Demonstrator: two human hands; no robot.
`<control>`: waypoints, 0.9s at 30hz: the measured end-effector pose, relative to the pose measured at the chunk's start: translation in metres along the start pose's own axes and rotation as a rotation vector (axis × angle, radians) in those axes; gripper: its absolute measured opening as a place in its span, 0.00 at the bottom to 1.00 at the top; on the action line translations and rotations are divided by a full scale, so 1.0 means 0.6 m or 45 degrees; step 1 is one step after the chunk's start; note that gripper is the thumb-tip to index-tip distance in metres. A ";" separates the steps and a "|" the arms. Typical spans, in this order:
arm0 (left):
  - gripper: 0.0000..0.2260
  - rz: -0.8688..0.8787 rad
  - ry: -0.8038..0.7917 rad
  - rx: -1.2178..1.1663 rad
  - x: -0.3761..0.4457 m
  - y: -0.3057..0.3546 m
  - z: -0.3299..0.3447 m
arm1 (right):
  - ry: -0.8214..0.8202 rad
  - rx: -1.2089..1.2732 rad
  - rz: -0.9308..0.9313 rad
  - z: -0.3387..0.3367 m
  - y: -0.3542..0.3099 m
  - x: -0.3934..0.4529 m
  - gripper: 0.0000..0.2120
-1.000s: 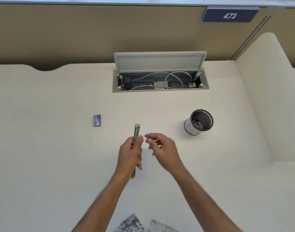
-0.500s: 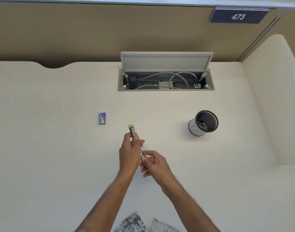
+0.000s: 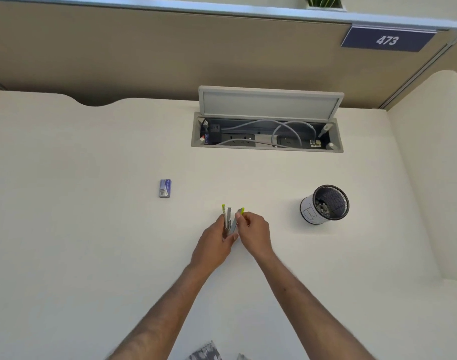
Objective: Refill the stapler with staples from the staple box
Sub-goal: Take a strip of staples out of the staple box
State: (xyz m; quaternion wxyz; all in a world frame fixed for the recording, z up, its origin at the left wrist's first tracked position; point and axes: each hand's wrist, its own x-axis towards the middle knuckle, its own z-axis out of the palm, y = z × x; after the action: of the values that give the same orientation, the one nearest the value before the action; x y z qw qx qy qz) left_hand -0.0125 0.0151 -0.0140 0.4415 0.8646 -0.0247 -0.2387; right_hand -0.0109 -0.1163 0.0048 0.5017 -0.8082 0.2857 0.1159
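A slim silver stapler (image 3: 228,220) with yellow-green tips is held above the middle of the white desk. My left hand (image 3: 214,242) grips its lower body. My right hand (image 3: 254,232) pinches the top arm by its yellow-green end, and that arm is swung out to the right, so the stapler stands spread in a V. The small blue staple box (image 3: 165,188) lies shut on the desk, up and to the left of both hands, untouched.
A black mesh pen cup (image 3: 324,204) with a white label stands to the right. An open cable tray (image 3: 266,136) with sockets and grey cords sits at the back. A cream partition (image 3: 430,165) walls the right side. Patterned fabric (image 3: 205,352) shows at the bottom edge.
My right hand rose from below the left hand to the stapler's top and pulled the upper arm out to the right, opening the stapler. The box has not moved.
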 end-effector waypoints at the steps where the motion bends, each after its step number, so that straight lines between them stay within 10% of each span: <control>1: 0.15 -0.004 0.045 0.074 0.011 0.002 -0.001 | 0.029 -0.059 -0.017 0.007 -0.004 0.010 0.23; 7: 0.36 -0.048 0.108 0.594 0.052 0.011 0.007 | 0.187 -0.066 0.051 0.034 -0.012 0.038 0.18; 13: 0.36 -0.092 0.145 0.565 0.068 -0.010 -0.024 | 0.324 0.043 0.104 0.044 -0.007 0.052 0.11; 19: 0.19 -0.196 0.945 0.230 0.081 -0.068 -0.135 | 0.336 0.084 -0.023 0.058 -0.009 0.026 0.11; 27: 0.19 -0.346 0.885 0.275 0.102 -0.102 -0.165 | 0.064 -0.352 -0.601 0.125 -0.026 -0.033 0.08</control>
State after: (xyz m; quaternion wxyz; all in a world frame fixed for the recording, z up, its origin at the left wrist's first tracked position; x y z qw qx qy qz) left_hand 0.0748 0.1114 -0.0362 0.2945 0.9307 0.2162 0.0163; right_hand -0.0103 -0.0384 -0.0092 0.3924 -0.9159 0.0834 0.0136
